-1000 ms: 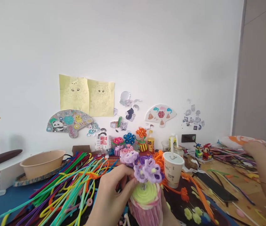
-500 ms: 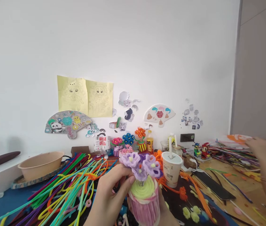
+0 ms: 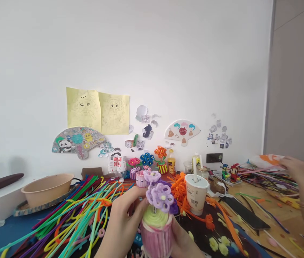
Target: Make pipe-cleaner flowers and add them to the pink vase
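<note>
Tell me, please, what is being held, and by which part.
A pink ribbed pot with fuzzy lilac flowers: right hand around its side, left hand by its upper rim.

White wall [image 3: 195, 64] w/ taped yellow drawings [image 3: 98, 111].

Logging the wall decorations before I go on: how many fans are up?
2: the grey fan, just below the yellow drawings, and the white fan, farther right on the wall.

Cluttered table [image 3: 283, 218] with pipe cleaners [image 3: 87, 208], lidded cup [image 3: 197, 195], black phone [image 3: 245, 212], and yellow-green pompoms [image 3: 222, 244].
</note>
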### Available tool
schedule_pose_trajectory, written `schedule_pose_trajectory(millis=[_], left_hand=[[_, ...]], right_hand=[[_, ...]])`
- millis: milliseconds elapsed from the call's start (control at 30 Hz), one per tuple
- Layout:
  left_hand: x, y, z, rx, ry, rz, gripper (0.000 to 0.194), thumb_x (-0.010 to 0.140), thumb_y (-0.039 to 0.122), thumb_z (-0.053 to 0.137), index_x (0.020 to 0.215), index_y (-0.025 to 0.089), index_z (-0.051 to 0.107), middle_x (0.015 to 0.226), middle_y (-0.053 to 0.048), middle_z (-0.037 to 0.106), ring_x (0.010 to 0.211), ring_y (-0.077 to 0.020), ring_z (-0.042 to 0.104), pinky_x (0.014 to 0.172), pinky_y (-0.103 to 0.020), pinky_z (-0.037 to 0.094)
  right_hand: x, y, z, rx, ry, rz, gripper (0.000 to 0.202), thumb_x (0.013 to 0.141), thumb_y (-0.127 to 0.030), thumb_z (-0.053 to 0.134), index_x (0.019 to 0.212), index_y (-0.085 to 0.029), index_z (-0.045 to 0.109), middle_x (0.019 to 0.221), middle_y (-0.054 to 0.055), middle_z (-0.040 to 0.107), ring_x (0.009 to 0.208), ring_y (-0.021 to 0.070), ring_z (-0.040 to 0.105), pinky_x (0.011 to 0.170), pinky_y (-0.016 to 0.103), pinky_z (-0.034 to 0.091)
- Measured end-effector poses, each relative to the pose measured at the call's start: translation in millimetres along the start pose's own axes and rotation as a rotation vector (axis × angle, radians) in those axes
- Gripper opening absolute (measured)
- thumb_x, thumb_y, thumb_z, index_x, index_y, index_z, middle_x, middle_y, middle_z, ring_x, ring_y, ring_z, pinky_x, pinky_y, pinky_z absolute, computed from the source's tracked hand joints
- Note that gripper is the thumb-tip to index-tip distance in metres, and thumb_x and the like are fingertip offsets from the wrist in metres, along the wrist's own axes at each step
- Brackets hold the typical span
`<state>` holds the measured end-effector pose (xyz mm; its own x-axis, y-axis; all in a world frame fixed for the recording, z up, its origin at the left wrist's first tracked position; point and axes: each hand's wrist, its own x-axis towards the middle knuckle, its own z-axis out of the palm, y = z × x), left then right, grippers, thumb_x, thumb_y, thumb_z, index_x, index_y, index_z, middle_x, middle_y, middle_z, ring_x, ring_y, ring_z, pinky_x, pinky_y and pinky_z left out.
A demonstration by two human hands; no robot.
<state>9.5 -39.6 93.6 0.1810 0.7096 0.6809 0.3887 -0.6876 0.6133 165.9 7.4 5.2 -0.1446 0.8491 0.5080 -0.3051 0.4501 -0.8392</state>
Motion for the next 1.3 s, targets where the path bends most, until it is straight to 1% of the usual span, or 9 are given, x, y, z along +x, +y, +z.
schedule_pose_trajectory(millis=[100, 200, 333, 467, 700, 867, 967, 1067, 1300], left_hand=[[3, -6, -4.2, -0.055, -0.014, -0.035, 0.023, 0.083, 0.033, 0.055, 0.068, 0.019, 0.064, 0.067, 0.0, 0.06, 0.062, -0.0148, 0.05, 0.058, -0.022, 0.039], [5, -14, -7.4, -0.099, -0.071, -0.066, 0.024, 0.08, 0.031, 0.056, 0.063, 0.018, 0.065, 0.07, -0.002, 0.062, 0.068, -0.0172, 0.053, 0.063, -0.025, 0.041], [4, -25, -8.2, -0.17, -0.102, -0.198, 0.012, 0.073, 0.022, 0.058, 0.074, 0.019, 0.07, 0.079, -0.003, 0.067, 0.078, -0.0206, 0.058, 0.074, -0.029, 0.045], [3, -32, -8.7, -0.24, -0.045, -0.286, 0.028, 0.069, 0.018, 0.058, 0.093, 0.02, 0.071, 0.099, -0.005, 0.07, 0.099, -0.0253, 0.059, 0.09, -0.034, 0.044], [5, -38, -15.1, -0.229, 0.117, -0.344, 0.037, 0.083, 0.049, 0.051, 0.103, 0.022, 0.067, 0.112, -0.006, 0.068, 0.106, -0.0254, 0.059, 0.091, -0.033, 0.044], [4, -37, -9.3, -0.064, 0.014, -0.234, 0.038, 0.084, 0.049, 0.052, 0.111, 0.023, 0.061, 0.119, -0.007, 0.063, 0.105, -0.0239, 0.058, 0.087, -0.033, 0.047], [5, -37, -7.4, -0.01, 0.04, -0.196, 0.038, 0.086, 0.045, 0.052, 0.117, 0.024, 0.055, 0.116, -0.008, 0.063, 0.102, -0.023, 0.059, 0.085, -0.034, 0.048], [5, -38, -8.9, 0.057, 0.106, -0.169, 0.041, 0.083, 0.043, 0.056, 0.118, 0.023, 0.05, 0.103, -0.006, 0.065, 0.091, -0.0212, 0.061, 0.077, -0.034, 0.049], [1, -36, 3.2, 0.231, -0.046, -0.183, 0.033, 0.074, 0.036, 0.068, 0.102, 0.022, 0.057, 0.09, -0.001, 0.064, 0.072, -0.0182, 0.057, 0.068, -0.031, 0.045]], right_hand=[[-4, -1, 8, 0.141, -0.123, 0.058, 0.06, 0.066, -0.058, 0.074, 0.109, -0.019, 0.062, 0.112, 0.008, 0.066, 0.102, 0.0286, 0.063, 0.083, 0.044, 0.052], [-3, -3, 16, 0.359, -0.229, 0.192, 0.078, 0.031, -0.053, 0.09, 0.099, -0.022, 0.067, 0.102, 0.007, 0.073, 0.103, 0.0345, 0.063, 0.086, 0.043, 0.05], [-1, 0, 22, 0.375, -0.175, 0.165, 0.078, 0.037, -0.033, 0.094, 0.108, -0.021, 0.063, 0.11, 0.008, 0.071, 0.108, 0.0319, 0.062, 0.093, 0.042, 0.047], [-1, 17, 22, 0.332, -0.046, 0.087, 0.084, 0.041, -0.027, 0.092, 0.116, -0.023, 0.054, 0.119, 0.009, 0.065, 0.111, 0.0302, 0.06, 0.094, 0.04, 0.046], [2, 34, 17, -0.012, 0.221, 0.045, 0.083, 0.047, -0.034, 0.089, 0.118, -0.021, 0.048, 0.116, 0.012, 0.064, 0.1, 0.0306, 0.065, 0.089, 0.042, 0.049], [3, 20, 20, -0.178, 0.21, 0.012, 0.074, 0.057, -0.03, 0.084, 0.119, -0.021, 0.045, 0.11, 0.01, 0.067, 0.09, 0.0265, 0.069, 0.081, 0.036, 0.053], [2, 17, 20, -0.218, 0.208, -0.023, 0.078, 0.059, -0.03, 0.082, 0.126, -0.021, 0.043, 0.113, 0.011, 0.067, 0.094, 0.0281, 0.068, 0.084, 0.038, 0.052], [2, 21, 18, -0.31, 0.252, -0.036, 0.064, 0.061, -0.033, 0.081, 0.117, -0.019, 0.054, 0.112, 0.012, 0.068, 0.099, 0.0319, 0.065, 0.087, 0.043, 0.05], [2, 18, 18, -0.427, 0.187, -0.091, 0.031, 0.067, -0.033, 0.077, 0.094, -0.019, 0.071, 0.096, 0.01, 0.074, 0.095, 0.0332, 0.066, 0.091, 0.047, 0.047]])
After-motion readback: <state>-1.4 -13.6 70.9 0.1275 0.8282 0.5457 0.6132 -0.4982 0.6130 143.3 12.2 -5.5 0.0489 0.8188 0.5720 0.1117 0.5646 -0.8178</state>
